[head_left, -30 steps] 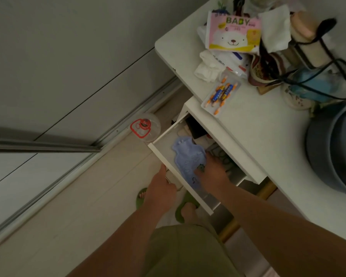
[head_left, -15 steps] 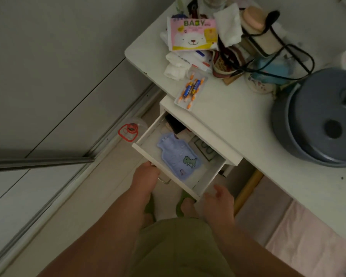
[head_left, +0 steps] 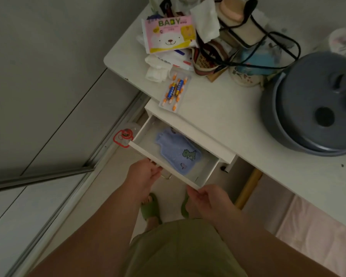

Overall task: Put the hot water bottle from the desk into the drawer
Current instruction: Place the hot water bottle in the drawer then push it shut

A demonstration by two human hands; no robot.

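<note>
Since the earlier frame the right hand (head_left: 206,201) has come out of the drawer (head_left: 148,136) and now sits at the front panel's right corner, at about 5 o'clock from the hot water bottle (head_left: 177,150). The bottle, which that hand was touching a second ago, lies alone now.

The bottle is flat on the drawer floor, its neck toward 11 o'clock and its dinosaur print toward 4 o'clock, clear of both hands. The drawer is pulled well out from under the bench (head_left: 218,108).

The left hand (head_left: 143,173) is at 7 o'clock from the bottle, its grip closed on the drawer front by the small metal handle (head_left: 166,176). The right hand's grip is narrow, fingers curled at the panel's corner; whether it pinches the edge or only rests against it I cannot tell.

Judged from this, the main step is done: the bottle is off the bench and inside the drawer. What seems left is pushing the drawer shut toward 1 o'clock. The bottle lies low enough that it should clear the bench frame.
</note>
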